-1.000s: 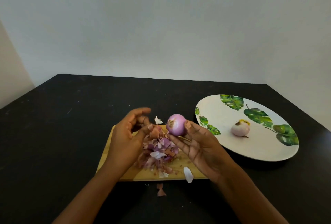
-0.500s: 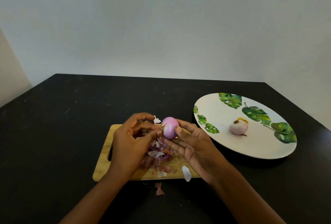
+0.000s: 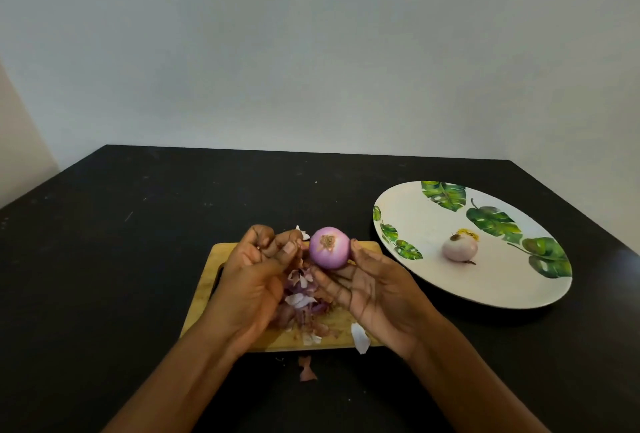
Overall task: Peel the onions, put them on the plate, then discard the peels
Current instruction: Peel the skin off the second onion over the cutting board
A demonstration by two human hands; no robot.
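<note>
My right hand (image 3: 377, 294) holds a purple peeled onion (image 3: 328, 251) between thumb and fingertips, root end facing me, above the far edge of the wooden cutting board (image 3: 204, 297). Just left of the onion, my left hand (image 3: 252, 276) has its fingers curled and its thumb pressed to them, pinching what looks like a small scrap of peel. A pile of purple and white peels (image 3: 301, 301) lies on the board between my hands. To the right, a paler peeled onion (image 3: 460, 248) sits on the white leaf-patterned plate (image 3: 415, 210).
Everything rests on a black table (image 3: 121, 242) that meets a pale wall at the back. One peel scrap (image 3: 306, 368) lies on the table in front of the board. A white peel (image 3: 360, 337) hangs over the board's near edge.
The onion has been turned so its root end faces me. My left hand closed in on the onion's root, then drew slightly back with fingers pinched.
</note>
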